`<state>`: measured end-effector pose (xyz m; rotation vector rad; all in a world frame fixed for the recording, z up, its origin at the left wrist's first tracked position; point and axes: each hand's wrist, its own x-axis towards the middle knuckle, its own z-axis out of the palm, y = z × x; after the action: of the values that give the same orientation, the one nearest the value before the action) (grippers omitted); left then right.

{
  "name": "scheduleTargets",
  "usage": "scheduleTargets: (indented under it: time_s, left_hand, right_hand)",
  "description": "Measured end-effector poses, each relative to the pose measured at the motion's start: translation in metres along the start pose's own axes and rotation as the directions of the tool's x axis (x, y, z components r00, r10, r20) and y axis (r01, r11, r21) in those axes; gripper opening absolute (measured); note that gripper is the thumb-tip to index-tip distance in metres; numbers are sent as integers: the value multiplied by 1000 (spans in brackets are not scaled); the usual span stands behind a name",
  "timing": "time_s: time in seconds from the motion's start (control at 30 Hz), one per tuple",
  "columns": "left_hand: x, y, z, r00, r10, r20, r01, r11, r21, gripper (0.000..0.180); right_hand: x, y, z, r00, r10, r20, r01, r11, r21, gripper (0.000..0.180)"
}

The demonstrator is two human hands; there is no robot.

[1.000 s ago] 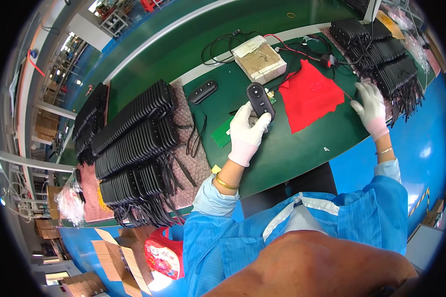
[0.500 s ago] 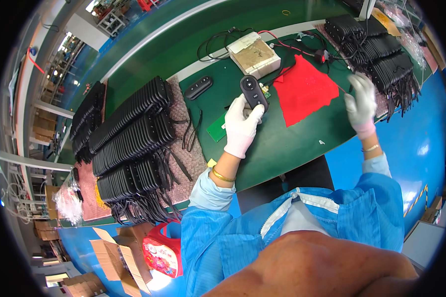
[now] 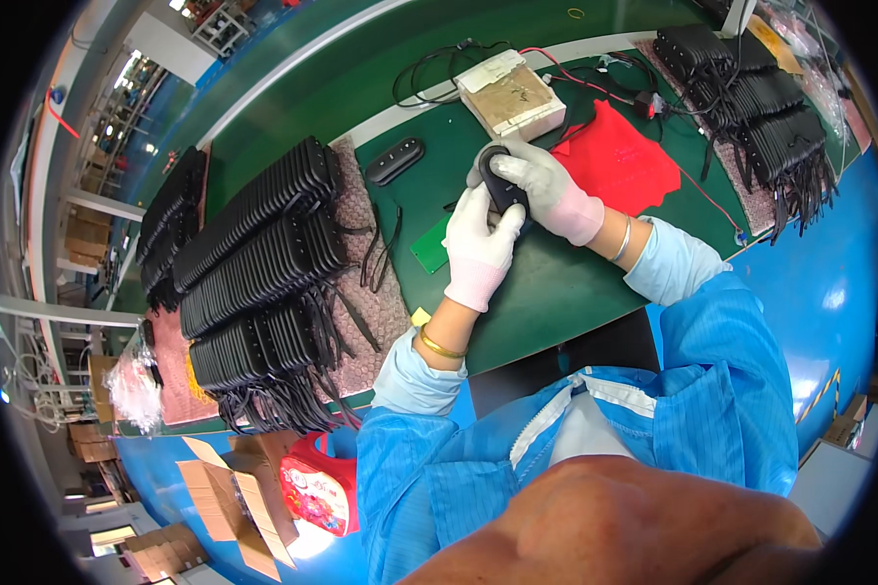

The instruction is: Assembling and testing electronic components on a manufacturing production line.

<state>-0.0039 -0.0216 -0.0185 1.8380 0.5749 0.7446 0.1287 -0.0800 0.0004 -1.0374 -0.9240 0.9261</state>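
Observation:
Between my two white-gloved hands is a black, long rounded remote control (image 3: 500,187), held tilted above the table. My left hand (image 3: 476,244) is closed round its lower end. At its upper end, my right hand (image 3: 553,190) is closed on it too, thumb over the front and the other fingers hidden behind. Much of the remote is covered by the gloves. A second black remote control (image 3: 395,161) lies on the green table (image 3: 546,302), up and to the left. Beside my left hand lies a flat green board (image 3: 430,246). To the right of my right hand, a red cloth (image 3: 622,161) is spread out.
A worn, taped box (image 3: 510,95) stands behind my hands, with black cables (image 3: 424,78) around it. Rows of black strapped pieces (image 3: 263,258) fill the left side on bubble wrap (image 3: 385,302). More black pieces (image 3: 776,146) sit at the right. An open carton (image 3: 247,507) stands on the floor.
My right hand has come in from the right, past the red cloth, and taken hold of the remote control's upper end. My left hand keeps its grip almost in place.

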Motion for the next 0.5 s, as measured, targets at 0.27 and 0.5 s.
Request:
scheduleTargets:
  time_s: [0.27, 0.5]
  left_hand:
    - [1, -1, 1, 998, -35, 59, 31, 997, 67, 25]
    - [1, -2, 3, 998, -33, 51, 32, 999, 17, 17]
  right_hand:
    - [-6, 5, -2, 996, 47, -73, -44, 998, 35, 27]
    - [-7, 7, -2, 994, 45, -99, -41, 998, 45, 26]
